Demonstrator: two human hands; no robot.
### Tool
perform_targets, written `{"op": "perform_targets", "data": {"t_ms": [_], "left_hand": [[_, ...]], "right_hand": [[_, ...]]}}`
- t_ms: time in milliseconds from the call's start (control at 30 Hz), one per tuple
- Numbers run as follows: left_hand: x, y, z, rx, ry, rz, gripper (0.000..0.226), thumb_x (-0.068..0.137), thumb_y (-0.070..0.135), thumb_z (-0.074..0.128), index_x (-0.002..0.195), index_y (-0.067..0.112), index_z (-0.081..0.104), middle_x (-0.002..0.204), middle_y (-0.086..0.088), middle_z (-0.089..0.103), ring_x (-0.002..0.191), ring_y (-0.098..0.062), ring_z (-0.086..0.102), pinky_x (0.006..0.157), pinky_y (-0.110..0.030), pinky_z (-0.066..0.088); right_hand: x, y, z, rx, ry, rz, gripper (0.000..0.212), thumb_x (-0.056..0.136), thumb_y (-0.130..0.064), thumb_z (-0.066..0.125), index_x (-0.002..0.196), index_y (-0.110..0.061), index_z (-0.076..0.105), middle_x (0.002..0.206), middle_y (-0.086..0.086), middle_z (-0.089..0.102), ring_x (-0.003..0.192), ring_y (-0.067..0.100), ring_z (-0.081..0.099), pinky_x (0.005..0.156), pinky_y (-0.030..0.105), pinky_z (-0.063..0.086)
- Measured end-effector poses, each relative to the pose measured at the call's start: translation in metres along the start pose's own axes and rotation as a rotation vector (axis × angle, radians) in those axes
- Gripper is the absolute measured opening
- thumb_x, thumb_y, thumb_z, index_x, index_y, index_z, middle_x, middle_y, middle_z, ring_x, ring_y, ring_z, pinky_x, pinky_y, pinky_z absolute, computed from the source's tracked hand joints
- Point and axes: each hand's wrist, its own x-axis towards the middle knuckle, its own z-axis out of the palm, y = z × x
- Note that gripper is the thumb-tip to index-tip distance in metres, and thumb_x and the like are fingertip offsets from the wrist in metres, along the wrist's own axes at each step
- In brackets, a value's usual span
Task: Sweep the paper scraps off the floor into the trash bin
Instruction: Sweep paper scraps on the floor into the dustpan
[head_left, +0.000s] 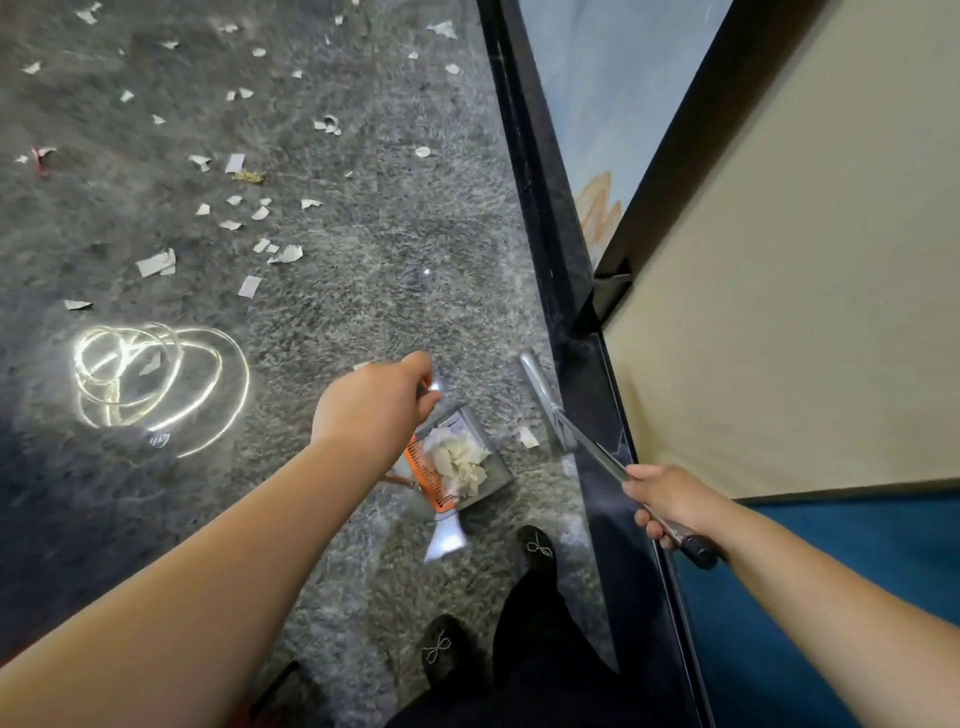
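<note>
left hand (371, 402) grips the dustpan (467, 462) handle, keeping gathered paper scraps (457, 460) inside; right hand (670, 501) holds the broom (587, 441) ready.

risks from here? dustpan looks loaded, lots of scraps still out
1. The dustpan holds a heap of paper; tilting it while the left hand carries it could spill the load.
2. The scraps lie far from the broom, so some may get missed.

Left hand (374, 400) holds dustpan (467, 462) of scraps (457, 460); right hand (670, 504) grips broom handle (602, 457)
</note>
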Motion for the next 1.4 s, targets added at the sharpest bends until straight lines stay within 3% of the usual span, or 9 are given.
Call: {"op": "perform_targets", "data": {"t_ms": [167, 333, 533, 667, 833, 933, 1400], "left_hand": [[0.047, 0.039, -0.001, 0.013, -0.037, 0.011, 0.022, 0.096, 0.047, 0.051, 0.091, 0.027, 0.043, 0.073, 0.001, 0.062, 0.063, -0.026, 0.056, 0.048, -0.029, 0.037], [0.076, 0.055, -0.005, 0.054, -0.026, -0.004, 0.023, 0.096, 0.050, 0.049, 0.094, 0.027, 0.047, 0.073, 0.002, 0.064, 0.061, -0.024, 0.059, 0.046, -0.028, 0.044], [0.087, 0.058, -0.004, 0.049, 0.001, -0.011, 0.023, 0.095, 0.052, 0.048, 0.089, 0.030, 0.043, 0.072, 0.004, 0.063, 0.059, -0.022, 0.059, 0.043, -0.027, 0.042], [0.081, 0.042, -0.003, 0.041, -0.005, -0.033, 0.023, 0.093, 0.054, 0.049, 0.088, 0.033, 0.040, 0.073, 0.006, 0.064, 0.062, -0.021, 0.060, 0.048, -0.031, 0.049], [0.065, 0.019, -0.004, -0.003, 0.051, -0.151, 0.023, 0.090, 0.054, 0.055, 0.088, 0.032, 0.049, 0.069, 0.009, 0.063, 0.056, -0.018, 0.053, 0.044, -0.025, 0.037], [0.053, 0.009, -0.005, -0.074, 0.093, -0.253, 0.022, 0.089, 0.053, 0.058, 0.087, 0.032, 0.050, 0.069, 0.008, 0.065, 0.059, -0.020, 0.058, 0.050, -0.030, 0.047], [0.037, -0.069, -0.030, -0.134, 0.183, -0.428, 0.020, 0.089, 0.051, 0.060, 0.087, 0.033, 0.052, 0.069, 0.010, 0.065, 0.061, -0.020, 0.061, 0.054, -0.031, 0.051]], "right_hand": [[0.030, -0.011, -0.026, -0.061, -0.032, 0.005, 0.038, 0.101, -0.010, 0.039, 0.138, -0.003, 0.040, 0.059, 0.010, 0.044, 0.040, 0.014, 0.039, 0.034, 0.016, 0.033], [0.054, -0.022, -0.035, -0.133, -0.131, 0.045, 0.048, 0.100, -0.015, 0.043, 0.147, -0.018, 0.035, 0.063, 0.008, 0.050, 0.041, 0.013, 0.045, 0.040, 0.021, 0.039], [0.053, -0.039, -0.032, -0.187, -0.255, 0.005, 0.050, 0.100, -0.015, 0.045, 0.149, -0.019, 0.032, 0.065, 0.009, 0.051, 0.045, 0.015, 0.046, 0.038, 0.019, 0.039], [0.047, -0.052, -0.035, -0.173, -0.290, -0.001, 0.046, 0.101, -0.015, 0.043, 0.147, -0.021, 0.036, 0.064, 0.007, 0.048, 0.045, 0.012, 0.043, 0.037, 0.019, 0.038], [0.037, -0.071, -0.038, -0.189, -0.335, -0.054, 0.040, 0.101, -0.016, 0.043, 0.140, -0.022, 0.041, 0.063, 0.006, 0.046, 0.039, 0.010, 0.041, 0.036, 0.017, 0.034], [0.035, -0.085, -0.040, -0.197, -0.356, -0.092, 0.039, 0.100, -0.015, 0.044, 0.138, -0.021, 0.043, 0.063, 0.006, 0.046, 0.038, 0.009, 0.041, 0.037, 0.017, 0.034], [0.054, -0.149, -0.006, -0.133, -0.257, -0.140, 0.050, 0.098, -0.019, 0.048, 0.146, -0.029, 0.036, 0.062, 0.008, 0.052, 0.036, 0.012, 0.043, 0.038, 0.018, 0.035]]}}
